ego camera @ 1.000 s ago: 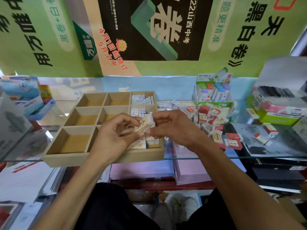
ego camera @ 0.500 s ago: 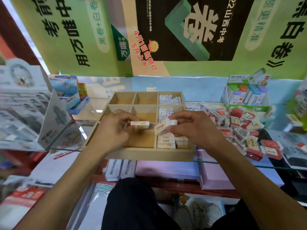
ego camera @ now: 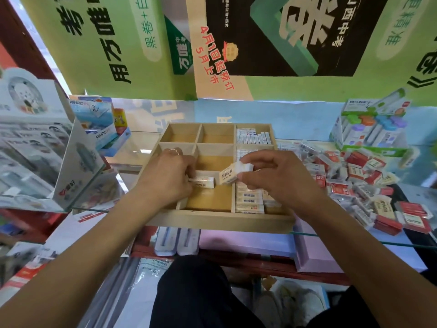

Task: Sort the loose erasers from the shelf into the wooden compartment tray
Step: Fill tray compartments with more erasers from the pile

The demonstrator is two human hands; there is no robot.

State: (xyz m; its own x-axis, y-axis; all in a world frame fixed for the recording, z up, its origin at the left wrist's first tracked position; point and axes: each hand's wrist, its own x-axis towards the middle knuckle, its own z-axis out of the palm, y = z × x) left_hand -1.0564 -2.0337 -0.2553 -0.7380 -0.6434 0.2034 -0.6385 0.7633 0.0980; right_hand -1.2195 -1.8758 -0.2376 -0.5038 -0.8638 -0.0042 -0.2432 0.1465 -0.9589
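**Two erasers held over the tray**

Above wooden tray (ego camera: 220,220): left hand (ego camera: 165,178) grip pinching cream eraser (ego camera: 203,182), long axis level, left-right. Right hand (ego camera: 276,178) grip pinching second eraser (ego camera: 233,174), tilted up rightward. Loose erasers (ego camera: 350,176) right of tray.

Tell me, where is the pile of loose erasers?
The loose erasers lie heaped on the glass shelf, just right of the wooden tray, in front of the green display box.
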